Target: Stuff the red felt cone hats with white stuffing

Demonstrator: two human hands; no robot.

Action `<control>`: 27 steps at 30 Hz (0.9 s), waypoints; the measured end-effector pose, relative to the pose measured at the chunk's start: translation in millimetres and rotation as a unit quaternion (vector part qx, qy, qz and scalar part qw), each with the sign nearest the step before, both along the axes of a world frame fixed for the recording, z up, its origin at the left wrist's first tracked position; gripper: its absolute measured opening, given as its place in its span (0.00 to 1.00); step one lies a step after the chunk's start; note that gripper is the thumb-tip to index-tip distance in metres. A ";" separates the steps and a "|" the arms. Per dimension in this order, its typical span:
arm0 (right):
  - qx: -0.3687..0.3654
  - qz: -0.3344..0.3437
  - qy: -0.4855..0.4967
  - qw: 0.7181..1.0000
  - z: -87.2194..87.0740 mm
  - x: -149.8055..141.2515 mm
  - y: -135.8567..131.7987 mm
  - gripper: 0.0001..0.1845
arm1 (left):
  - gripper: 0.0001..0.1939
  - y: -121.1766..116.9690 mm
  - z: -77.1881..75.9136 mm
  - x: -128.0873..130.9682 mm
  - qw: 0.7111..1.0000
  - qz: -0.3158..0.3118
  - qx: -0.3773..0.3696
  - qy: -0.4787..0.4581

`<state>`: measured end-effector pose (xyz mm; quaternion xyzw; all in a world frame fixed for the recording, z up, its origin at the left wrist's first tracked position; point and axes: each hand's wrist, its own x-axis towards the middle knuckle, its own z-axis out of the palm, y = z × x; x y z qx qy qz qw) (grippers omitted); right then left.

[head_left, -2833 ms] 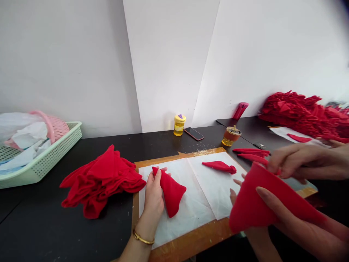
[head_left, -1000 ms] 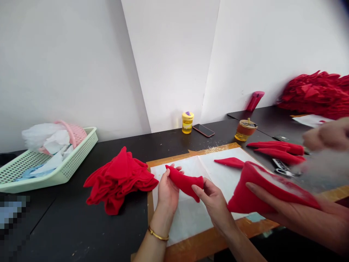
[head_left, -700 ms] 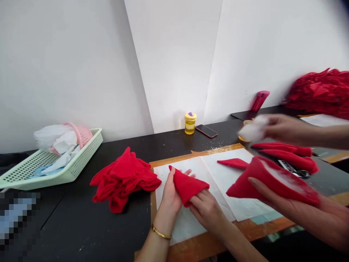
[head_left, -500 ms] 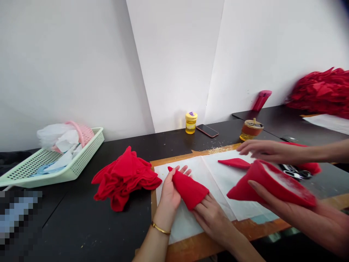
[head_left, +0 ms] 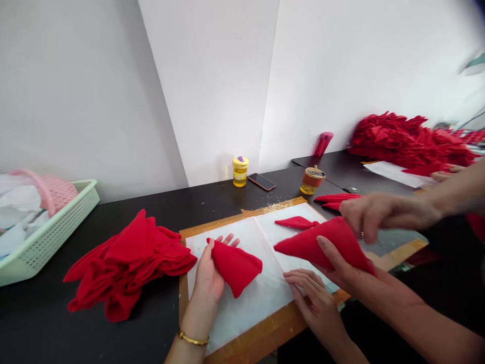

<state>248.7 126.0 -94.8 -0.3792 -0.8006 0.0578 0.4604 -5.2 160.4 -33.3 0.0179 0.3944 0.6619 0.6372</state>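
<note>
A red felt cone [head_left: 235,263], like a small pointed hat, rests in my left hand [head_left: 210,278]. The thumb presses near its narrow tip, while the fingers lie behind it and its wide end spreads to the right. My right hand [head_left: 312,296] is over the white sheet [head_left: 246,316], apart from the cone, its fingers loosely bent and holding nothing visible. Left of my left hand lies a heap of red felt pieces [head_left: 132,258]. At right, a co-worker's hand grips another red cone [head_left: 322,242], with their other hand [head_left: 382,215] close to its wide end.
Beyond the sheet stand a yellow-lidded jar [head_left: 240,172], a phone [head_left: 262,182] and a brown-banded jar [head_left: 312,180]. A tied red piece [head_left: 295,222] lies on the sheet. A green basket [head_left: 56,237] is at far left, a large red pile [head_left: 409,139] at far right.
My right hand has come out of the cone's wide end and moved right. The co-worker's cone has turned, and their upper hand has moved to its wide end. The view has shifted right.
</note>
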 end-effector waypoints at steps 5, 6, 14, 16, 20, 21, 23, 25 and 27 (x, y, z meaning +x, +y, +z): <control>-0.004 0.000 0.001 1.000 -4.3 -3.1 -11.4 0.12 | 0.12 3.5 -4.7 0.8 0.999 -0.005 -0.040 0.024; 0.004 -0.004 -0.001 1.000 -4.5 -3.6 -11.6 0.12 | 0.12 3.8 -4.7 0.9 0.999 -0.005 -0.043 0.028; 0.131 0.045 -0.218 0.966 77.4 -3.5 19.1 0.27 | 0.18 2.4 2.9 1.2 0.998 0.005 -0.041 0.042; 0.240 0.019 -0.435 0.868 106.1 -12.2 17.0 0.25 | 0.18 2.4 2.3 0.5 0.998 0.011 -0.043 0.041; 0.419 -0.006 -0.709 0.567 119.5 -27.7 1.4 0.18 | 0.13 2.2 -1.2 -1.1 0.998 0.009 -0.039 0.047; 0.422 -0.015 -0.729 0.539 114.4 -28.5 -1.3 0.16 | 0.12 2.1 -1.7 -1.4 0.998 0.006 -0.038 0.048; 0.380 -0.040 -0.732 0.564 101.0 -25.9 -2.6 0.11 | 0.10 1.9 -1.6 -1.5 0.998 0.005 -0.038 0.049; 0.324 -0.063 -0.708 0.624 89.8 -19.7 0.8 0.07 | 0.10 1.5 -0.6 -1.0 0.998 0.006 -0.037 0.051; 0.272 -0.054 -0.658 0.700 85.5 -11.0 7.4 0.06 | 0.10 1.1 0.5 -0.1 0.998 0.008 -0.035 0.053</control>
